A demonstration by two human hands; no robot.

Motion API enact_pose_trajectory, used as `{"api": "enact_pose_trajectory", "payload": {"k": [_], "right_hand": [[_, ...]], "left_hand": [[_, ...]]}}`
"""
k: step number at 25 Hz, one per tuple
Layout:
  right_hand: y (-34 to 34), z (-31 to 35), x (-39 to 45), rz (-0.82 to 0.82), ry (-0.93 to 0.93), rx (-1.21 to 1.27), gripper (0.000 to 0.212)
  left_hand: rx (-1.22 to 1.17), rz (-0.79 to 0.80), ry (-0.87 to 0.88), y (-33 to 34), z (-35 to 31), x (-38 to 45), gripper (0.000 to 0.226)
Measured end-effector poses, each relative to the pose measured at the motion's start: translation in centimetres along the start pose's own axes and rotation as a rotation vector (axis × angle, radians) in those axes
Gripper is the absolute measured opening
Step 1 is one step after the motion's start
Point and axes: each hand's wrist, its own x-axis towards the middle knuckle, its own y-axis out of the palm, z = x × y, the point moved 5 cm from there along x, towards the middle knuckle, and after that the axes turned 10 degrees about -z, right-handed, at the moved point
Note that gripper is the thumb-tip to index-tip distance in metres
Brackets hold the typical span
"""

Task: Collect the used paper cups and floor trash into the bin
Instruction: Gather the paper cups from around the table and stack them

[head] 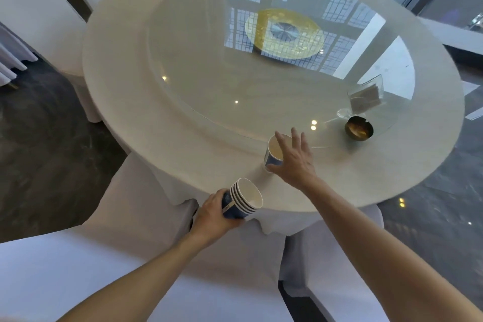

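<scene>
Fingers of right hand (294, 159) spread over single blue paper cup (274, 153), thumb touching its near base, not yet closed round it; cup stands on round table (183, 154), near edge, tilt uncertain. Left hand (214, 213) clenched round stack of 4 nested cups (241, 200), tipped right, mouth open. Risk: single cup shows pale interior, possibly liquid; a sideways knock from open fingers could spill it onto tablecloth (146, 206). Tilted stack could drip any dregs. Top cup appears empty. Brass ashtray (358, 128) right, contents unclear; bin not visible.
</scene>
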Motion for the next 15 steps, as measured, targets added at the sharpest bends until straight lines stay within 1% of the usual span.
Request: {"api": "enact_pose_trajectory", "payload": {"k": [2, 4, 7, 9, 13, 15], "right_hand": [[1.5, 0.0, 1.6, 0.038, 0.003, -0.033, 0.102], [2.8, -0.1, 2.5, 0.060, 0.018, -0.029, 0.099], [2.5, -0.2, 2.4, 0.013, 0.058, 0.028, 0.087], [1.8, -0.7, 1.6, -0.004, 0.112, 0.082, 0.083], [0.4, -3.2, -2.0, -0.015, 0.243, 0.220, 0.086], [-0.3, -4.8, -4.6, -0.037, 0.323, 0.298, 0.094]], "left_hand": [[-0.012, 0.004, -0.027, -0.5, 0.5, -0.1, 0.085], [-0.027, 0.014, -0.046, -0.8, 0.7, -0.4, 0.084], [-0.047, 0.017, -0.057, -1.1, 0.8, -0.4, 0.084], [-0.042, 0.024, -0.053, -1.1, 0.5, -0.3, 0.083], [-0.047, 0.038, -0.018, -0.1, -0.6, 0.0, 0.080], [-0.070, 0.055, -0.008, 0.9, -1.3, 0.1, 0.079]]}}
